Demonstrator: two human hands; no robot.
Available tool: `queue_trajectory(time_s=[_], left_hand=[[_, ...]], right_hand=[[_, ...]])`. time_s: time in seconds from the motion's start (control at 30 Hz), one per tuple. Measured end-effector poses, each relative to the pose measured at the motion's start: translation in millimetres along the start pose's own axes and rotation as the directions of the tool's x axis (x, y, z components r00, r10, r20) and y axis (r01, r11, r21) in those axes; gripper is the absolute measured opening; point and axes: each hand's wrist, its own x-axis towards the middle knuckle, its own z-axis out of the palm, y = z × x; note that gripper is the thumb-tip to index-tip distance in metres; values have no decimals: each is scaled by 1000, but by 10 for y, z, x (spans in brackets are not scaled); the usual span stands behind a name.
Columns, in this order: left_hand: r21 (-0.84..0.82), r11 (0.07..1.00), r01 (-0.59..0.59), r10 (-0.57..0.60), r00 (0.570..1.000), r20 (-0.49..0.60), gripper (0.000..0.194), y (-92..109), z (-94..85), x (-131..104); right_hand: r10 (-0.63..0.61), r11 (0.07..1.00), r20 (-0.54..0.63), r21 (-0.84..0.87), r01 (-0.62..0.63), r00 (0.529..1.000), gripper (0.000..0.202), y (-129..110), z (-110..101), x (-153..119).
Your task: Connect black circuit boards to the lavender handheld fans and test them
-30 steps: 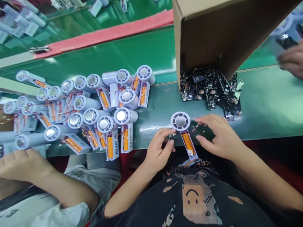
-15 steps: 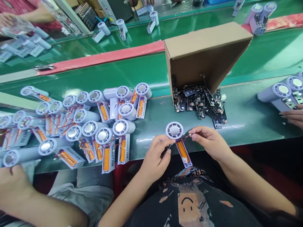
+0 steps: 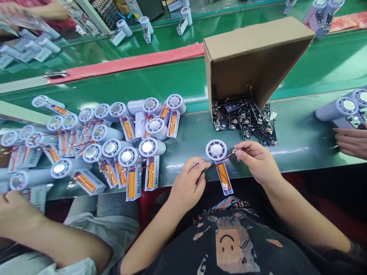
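Fan lies between the two hands, round end up and away from the person, just beyond the left hand's fingertips and to the left of the right hand's. Its handle, with orange battery showing, points back between the hands and sticks out past the near edge of the tabletop.

Left hand: thumb and fingers closed on a thin dark piece, mostly hidden. Contact with the fan: can't tell.

Right hand: thumb and index finger pinched together on thin red wires, which cross beside the fan's round end toward the left fingertips. Whether the left hand grips them too: can't tell.

Beyond the right hand: open box on its side, black boards heaped at its mouth. Left of the left hand: many more fans, batteries showing on several. Far right of the right hand: co-worker's hand beside further fans. Far left of the left hand: another co-worker's arm.
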Motion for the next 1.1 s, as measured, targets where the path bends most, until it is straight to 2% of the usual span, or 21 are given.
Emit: queue_trajectory(time_s=[0.13,0.3,0.37,0.5,0.7,0.83,0.9,1.0,1.1], left_hand=[[161,983,-83,82,997,17,44,9,-20,11],[236,959,-158,147,987,64,50,114,-14,54],[270,953,-135,133,991,24,42,169,11,72],[312,943,-117,169,975,-144,15,262,100,146],[430,895,-121,220,957,-188,21,351,195,336],[399,908,-127,223,953,-203,19,357,206,367],[362,922,-135,219,955,-202,19,341,209,356],[298,944,-144,214,952,-219,17,291,211,328],[264,951,-161,222,949,-223,17,217,202,298]], right_hand=[[-27,991,16,-130,29,1000,23,3,-48,-27],[10,1000,75,4,-10,997,24,-55,21,-70],[40,997,85,64,-45,996,26,-67,70,-83],[73,990,93,115,-83,993,29,-47,144,-110],[26,994,58,108,-32,998,27,-35,192,-154],[-98,994,83,-30,101,992,24,-27,206,-183],[-141,982,50,-118,146,989,22,-4,213,-188],[-164,976,5,-146,163,986,19,39,208,-177],[-181,971,22,-156,182,983,20,61,173,-152]])
